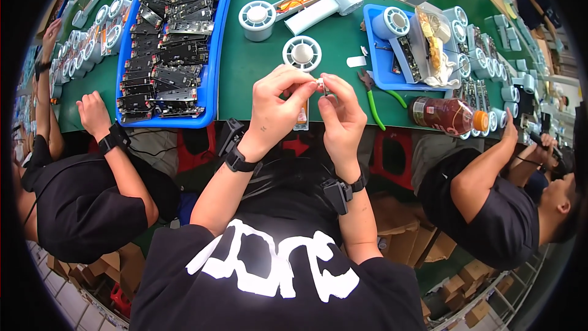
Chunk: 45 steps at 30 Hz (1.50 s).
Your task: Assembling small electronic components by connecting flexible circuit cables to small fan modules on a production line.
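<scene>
My left hand [278,105] and my right hand [343,113] meet over the near edge of the bench, fingers closed in a pinch. Between the fingertips is a small white piece [320,84], perhaps a connector; its details are too small to make out. Just beyond sits a pale blue round fan head [302,54] with a grey centre. Partly hidden under my hands lies an opened fan handle [301,120] with orange inside. Farther back are another fan head [257,19], an open handle with orange wires [295,3] and a fan [327,6] lying on its side.
A blue tray [214,79] of black circuit boards stands left. On the right are green-handled cutters [372,99], a smaller blue tray [381,79] with parts and a plastic box, and a lying bottle [446,116] with an orange cap. Co-workers sit on both sides.
</scene>
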Each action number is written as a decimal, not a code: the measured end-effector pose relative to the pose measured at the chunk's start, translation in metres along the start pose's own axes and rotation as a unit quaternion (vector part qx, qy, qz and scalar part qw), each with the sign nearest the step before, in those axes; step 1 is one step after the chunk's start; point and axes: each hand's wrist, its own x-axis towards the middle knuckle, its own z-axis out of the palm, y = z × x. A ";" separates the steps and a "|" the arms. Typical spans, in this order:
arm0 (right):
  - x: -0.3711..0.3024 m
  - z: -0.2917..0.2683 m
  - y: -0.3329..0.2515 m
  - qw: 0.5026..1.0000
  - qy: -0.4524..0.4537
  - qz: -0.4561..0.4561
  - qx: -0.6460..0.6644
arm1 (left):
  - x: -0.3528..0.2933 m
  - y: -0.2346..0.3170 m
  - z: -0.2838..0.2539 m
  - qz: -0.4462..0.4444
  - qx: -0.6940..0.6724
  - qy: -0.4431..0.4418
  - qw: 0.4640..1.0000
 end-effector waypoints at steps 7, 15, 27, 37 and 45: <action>-0.001 0.001 0.001 1.000 0.008 0.004 0.011 | 0.004 0.000 -0.002 0.038 0.037 -0.020 0.998; 0.000 0.002 0.003 1.000 0.000 -0.011 0.011 | 0.002 -0.005 -0.006 0.044 0.028 -0.044 0.998; -0.003 -0.001 0.006 0.999 -0.016 -0.044 -0.028 | 0.001 -0.010 -0.006 0.035 -0.015 -0.050 0.998; 0.006 -0.010 0.006 0.995 -0.086 -0.051 0.012 | 0.005 -0.016 -0.023 -0.057 -0.091 -0.108 0.988; 0.016 -0.015 0.004 0.990 -0.134 -0.038 0.025 | 0.007 -0.020 -0.026 -0.070 -0.095 -0.090 0.989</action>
